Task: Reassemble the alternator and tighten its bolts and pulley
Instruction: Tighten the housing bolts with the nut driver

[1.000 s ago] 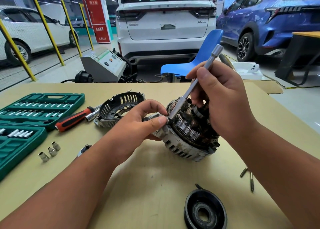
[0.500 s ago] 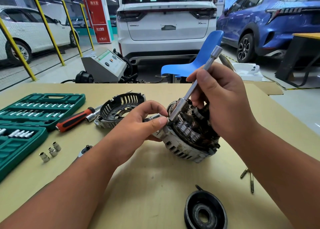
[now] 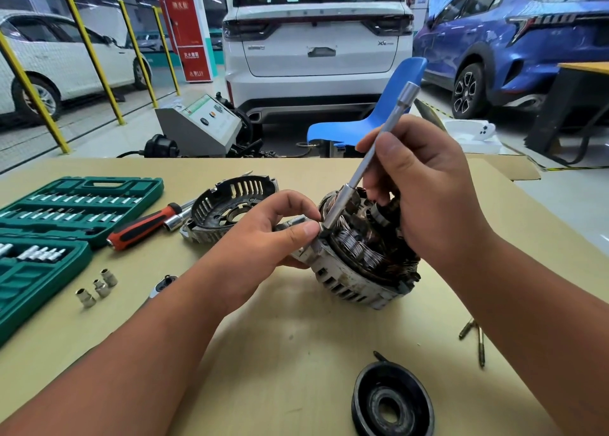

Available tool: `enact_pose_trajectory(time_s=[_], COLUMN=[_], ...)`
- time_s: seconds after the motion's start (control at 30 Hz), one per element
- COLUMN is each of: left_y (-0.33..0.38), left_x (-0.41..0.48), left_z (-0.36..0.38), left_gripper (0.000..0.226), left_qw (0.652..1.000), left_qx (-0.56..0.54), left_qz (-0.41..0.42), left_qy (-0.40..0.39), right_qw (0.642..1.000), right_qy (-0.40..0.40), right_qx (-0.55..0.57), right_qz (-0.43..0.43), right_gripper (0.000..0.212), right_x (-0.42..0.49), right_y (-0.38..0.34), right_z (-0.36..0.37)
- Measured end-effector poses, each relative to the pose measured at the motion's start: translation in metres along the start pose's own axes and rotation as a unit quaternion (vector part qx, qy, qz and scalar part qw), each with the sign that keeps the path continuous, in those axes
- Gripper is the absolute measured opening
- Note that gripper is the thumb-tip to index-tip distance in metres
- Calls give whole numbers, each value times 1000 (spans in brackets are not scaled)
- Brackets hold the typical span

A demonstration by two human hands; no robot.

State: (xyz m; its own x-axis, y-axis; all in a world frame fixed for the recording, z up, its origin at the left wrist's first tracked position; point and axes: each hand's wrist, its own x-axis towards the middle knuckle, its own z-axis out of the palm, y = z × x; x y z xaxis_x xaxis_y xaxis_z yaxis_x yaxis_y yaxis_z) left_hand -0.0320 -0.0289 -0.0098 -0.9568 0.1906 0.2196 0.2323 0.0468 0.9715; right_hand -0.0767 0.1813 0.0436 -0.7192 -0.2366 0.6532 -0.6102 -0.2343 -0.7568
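— Two hands busy?
— The left hand [image 3: 263, 241] is gripping the alternator [image 3: 356, 271] on the table [image 3: 296, 353]; the right hand [image 3: 431, 198] is holding the driver [image 3: 393, 122] on its rim, hiding its far side.
— Nearby?
— The cover [image 3: 230, 201] is lying behind, pulley [image 3: 392, 402] in front, sockets [image 3: 102, 287] left.

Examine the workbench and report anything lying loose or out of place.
Three sockets lie loose on the table beside the green case; the pulley and vented cover sit apart from the alternator, not yet fitted.

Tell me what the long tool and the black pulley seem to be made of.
The extension bar: probably chromed steel, bright and mirror-smooth. The pulley: likely metal with a dull black coating, worn grey near its bore; rubber cannot be excluded.
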Motion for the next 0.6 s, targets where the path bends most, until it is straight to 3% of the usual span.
enact_pose_trajectory(time_s=[0.23, 0.37, 0.6], left_y=[-1, -1, 1], left_x=[0, 1, 0], left_z=[-1, -1, 0], left_gripper=[14, 15, 15], left_qw=[1000, 1000, 1000], left_qx=[6, 7, 10], left_qz=[2, 1, 1], left_qy=[-2, 2, 1], right_qw=[1000, 1000, 1000], right_qy=[8, 9, 6], right_qx=[1, 9, -8], right_qz=[-7, 6, -23], right_gripper=[8, 19, 18], right_x=[0, 0, 1], right_y=[0, 0, 1], right_z=[1, 0, 1])
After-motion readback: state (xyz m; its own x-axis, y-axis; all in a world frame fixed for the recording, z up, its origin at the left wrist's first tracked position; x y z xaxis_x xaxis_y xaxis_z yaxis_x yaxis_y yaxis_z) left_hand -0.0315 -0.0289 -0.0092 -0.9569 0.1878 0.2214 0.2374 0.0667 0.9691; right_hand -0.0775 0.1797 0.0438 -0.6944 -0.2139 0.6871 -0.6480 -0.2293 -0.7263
